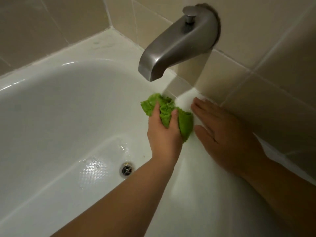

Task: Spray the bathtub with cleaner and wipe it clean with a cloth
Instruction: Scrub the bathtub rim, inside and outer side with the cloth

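Observation:
My left hand point(164, 132) grips a crumpled green cloth point(168, 111) against the inner wall of the white bathtub point(71, 103), just below the faucet. My right hand point(222, 134) lies flat with straight fingers on the tub's rim, right beside the cloth and against the tiled wall. The tub floor near the drain point(127, 169) is wet and glistening. No spray bottle shows in this view.
A brushed metal tub spout point(177, 43) with a diverter knob sticks out of the beige tiled wall point(265, 53) above the cloth. More tiles point(42, 28) run along the tub's far side, meeting in the corner.

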